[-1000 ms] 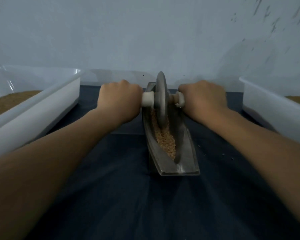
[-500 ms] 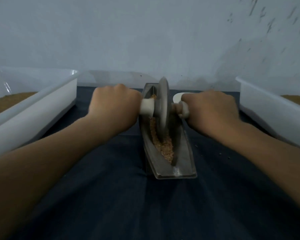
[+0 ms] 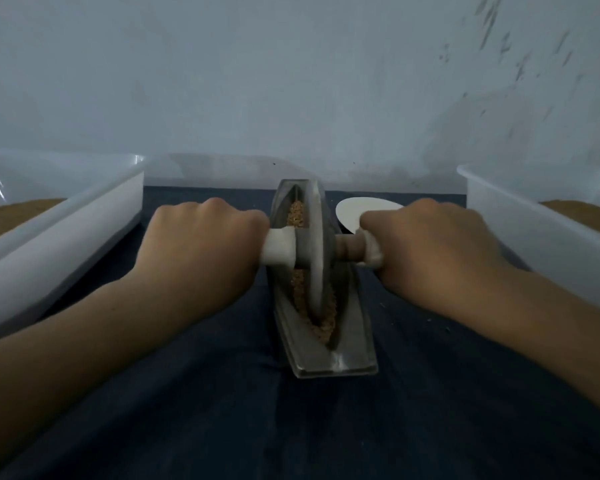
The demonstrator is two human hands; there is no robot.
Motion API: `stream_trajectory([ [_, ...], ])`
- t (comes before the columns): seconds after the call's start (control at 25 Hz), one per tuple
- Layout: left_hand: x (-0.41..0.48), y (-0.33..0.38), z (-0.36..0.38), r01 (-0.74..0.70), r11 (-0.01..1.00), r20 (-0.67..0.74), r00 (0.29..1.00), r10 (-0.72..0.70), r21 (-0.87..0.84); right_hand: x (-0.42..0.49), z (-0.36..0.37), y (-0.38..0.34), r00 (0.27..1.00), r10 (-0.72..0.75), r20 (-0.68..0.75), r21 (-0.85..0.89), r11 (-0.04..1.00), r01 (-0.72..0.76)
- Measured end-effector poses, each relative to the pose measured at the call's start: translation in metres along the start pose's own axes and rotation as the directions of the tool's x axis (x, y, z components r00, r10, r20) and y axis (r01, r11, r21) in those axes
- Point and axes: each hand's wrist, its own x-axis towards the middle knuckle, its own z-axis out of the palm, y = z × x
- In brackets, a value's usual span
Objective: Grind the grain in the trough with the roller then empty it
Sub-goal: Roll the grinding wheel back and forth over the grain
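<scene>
1. Left hand and right hand are closed round the handles of the roller, one on each side of the trough
2. Within the last second the roller has been drawn back from the trough's far end to its middle, at the counter's centre; the grain is seen still coarse, so grinding is judged unfinished
3. Brown meal is held in the left tub and the right tub at the counter's side edges
</scene>
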Motion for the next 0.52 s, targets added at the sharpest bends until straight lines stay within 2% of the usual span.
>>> stream_trajectory([
  [0.08, 0.012, 0.007, 0.014, 0.110, 0.994, 0.123, 0.986, -0.111, 0.018, 0.024, 0.018, -0.008, 0.992, 0.034, 0.121, -0.049, 0.998, -0.028],
  [0.16, 0.046, 0.007, 0.025, 0.194, 0.981, 0.169, 0.966, -0.195, 0.023, 0.059, 0.034, -0.013, 0.958, 0.144, 0.250, 0.034, 0.987, -0.157],
  [0.2, 0.062, 0.005, 0.025, 0.206, 0.978, 0.219, 0.953, -0.208, 0.032, 0.069, 0.040, -0.015, 0.930, 0.182, 0.319, 0.078, 0.973, -0.217],
  [0.28, 0.073, 0.005, 0.019, 0.189, 0.981, 0.272, 0.943, -0.191, 0.035, 0.068, 0.041, -0.014, 0.910, 0.173, 0.377, 0.103, 0.968, -0.227],
  [0.32, 0.062, 0.007, 0.013, 0.168, 0.985, 0.266, 0.949, -0.171, 0.036, 0.056, 0.034, -0.012, 0.927, 0.139, 0.347, 0.105, 0.977, -0.186],
  [0.4, 0.019, 0.010, 0.004, 0.131, 0.991, 0.132, 0.983, -0.130, 0.003, 0.023, 0.020, -0.005, 0.988, 0.048, 0.146, 0.035, 0.998, -0.054],
  [0.48, -0.016, 0.007, -0.010, 0.122, 0.990, 0.071, 0.991, -0.116, -0.074, 0.006, 0.003, -0.004, 0.998, -0.054, -0.040, -0.040, 0.998, 0.053],
  [0.52, -0.019, 0.003, -0.009, 0.119, 0.987, 0.070, 0.991, -0.113, -0.103, 0.009, 0.001, -0.003, 0.994, -0.077, -0.073, -0.066, 0.995, 0.073],
])
